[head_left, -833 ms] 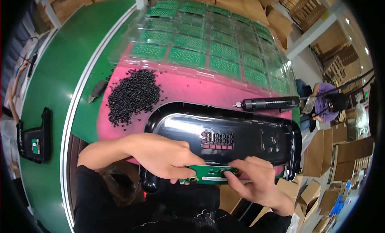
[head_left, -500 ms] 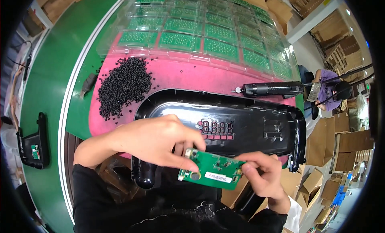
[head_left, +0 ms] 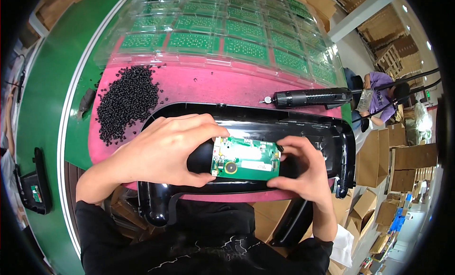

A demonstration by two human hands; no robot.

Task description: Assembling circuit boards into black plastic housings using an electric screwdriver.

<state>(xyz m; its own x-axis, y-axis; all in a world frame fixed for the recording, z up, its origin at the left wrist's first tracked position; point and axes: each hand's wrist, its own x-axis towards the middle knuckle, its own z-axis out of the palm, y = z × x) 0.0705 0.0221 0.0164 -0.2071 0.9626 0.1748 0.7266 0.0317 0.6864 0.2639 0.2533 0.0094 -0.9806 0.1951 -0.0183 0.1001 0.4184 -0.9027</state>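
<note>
With the left hand (head_left: 161, 149) gripping one short end of the green circuit board (head_left: 245, 158) and the right hand (head_left: 301, 168) pinching the other, fingers clamped on it above the black plastic housing (head_left: 303, 128), seating appears underway, probably calling for careful alignment.

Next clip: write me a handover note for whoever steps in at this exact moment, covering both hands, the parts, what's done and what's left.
Left hand: grips the left end of the green circuit board.
Right hand: fingers pinch the board's right end.
Board: held flat over the black housing, which lies on the pink mat; whether it is seated cannot be told.
Nearby: pile of black screws at left, screwdriver behind the housing, clear trays of boards beyond.
Done: board picked up and brought to the housing.
Left: no screws in the board that I can see; the screwdriver lies untouched.
</note>
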